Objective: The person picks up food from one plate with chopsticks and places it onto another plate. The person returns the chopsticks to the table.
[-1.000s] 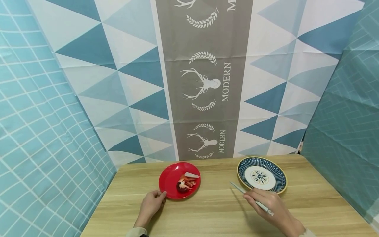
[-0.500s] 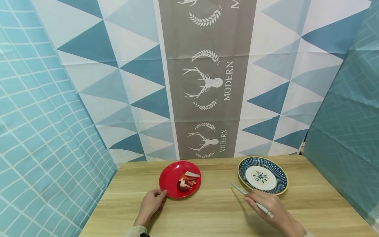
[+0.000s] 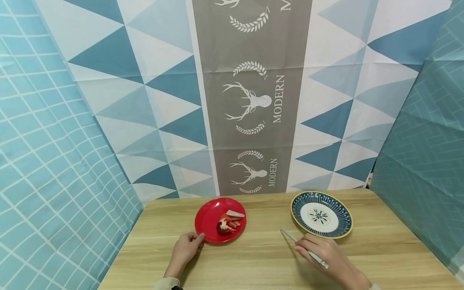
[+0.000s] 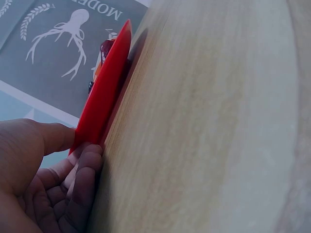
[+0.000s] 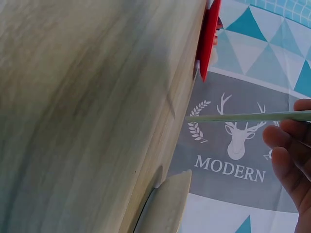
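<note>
At the left of the table, my left hand (image 3: 186,249) pinches the near-left rim of a red plate (image 3: 206,221), thumb on top and fingers below in the left wrist view. On the plate's right half lie small food pieces (image 3: 228,223): a dark mushroom-like piece, a white slice and orange-red bits. My right hand (image 3: 328,255) grips pale green chopsticks (image 5: 243,117), their thin tips pointing left above the table; whether there is one or two I cannot tell. Just behind that hand sits a blue-and-white patterned plate (image 3: 319,216) with a yellow rim, nothing on it.
The plates stand apart on a light wooden table (image 3: 253,257), near its back edge. Behind it hangs a patterned cloth (image 3: 250,100) with deer heads and triangles. Blue tiled sheets (image 3: 54,161) and teal sheets (image 3: 424,161) close off the sides.
My right hand has shifted slightly left and toward me, and the chopstick tips sit a little lower. My left hand and both plates have stayed in place.
</note>
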The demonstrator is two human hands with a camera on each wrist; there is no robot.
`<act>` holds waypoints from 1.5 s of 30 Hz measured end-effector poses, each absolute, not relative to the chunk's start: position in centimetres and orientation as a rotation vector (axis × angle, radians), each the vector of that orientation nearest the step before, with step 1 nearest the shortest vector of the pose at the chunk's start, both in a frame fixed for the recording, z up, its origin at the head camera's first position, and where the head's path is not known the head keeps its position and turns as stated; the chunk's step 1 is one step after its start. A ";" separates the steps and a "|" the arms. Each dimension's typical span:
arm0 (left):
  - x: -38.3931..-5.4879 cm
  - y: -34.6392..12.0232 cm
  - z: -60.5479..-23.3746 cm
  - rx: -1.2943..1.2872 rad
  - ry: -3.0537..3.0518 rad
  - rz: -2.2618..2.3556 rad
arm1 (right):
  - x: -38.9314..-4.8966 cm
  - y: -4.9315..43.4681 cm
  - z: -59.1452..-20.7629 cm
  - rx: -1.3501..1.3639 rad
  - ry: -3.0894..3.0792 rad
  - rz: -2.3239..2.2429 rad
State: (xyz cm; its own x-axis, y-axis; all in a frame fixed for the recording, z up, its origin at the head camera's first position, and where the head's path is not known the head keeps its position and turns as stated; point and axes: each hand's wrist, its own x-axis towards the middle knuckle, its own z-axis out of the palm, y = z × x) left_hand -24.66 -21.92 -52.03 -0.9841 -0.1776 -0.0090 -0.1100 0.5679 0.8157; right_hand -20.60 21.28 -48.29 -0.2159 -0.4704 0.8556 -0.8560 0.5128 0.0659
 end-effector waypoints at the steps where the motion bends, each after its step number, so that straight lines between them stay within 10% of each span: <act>1: -24.6 -21.9 -52.0 0.249 -2.715 -1.407 | -20.6 21.2 -48.3 1.095 -1.865 0.540; 45: -24.8 -22.0 -52.3 0.260 -2.722 -1.415 | -18.5 20.2 -49.8 1.216 -2.688 0.937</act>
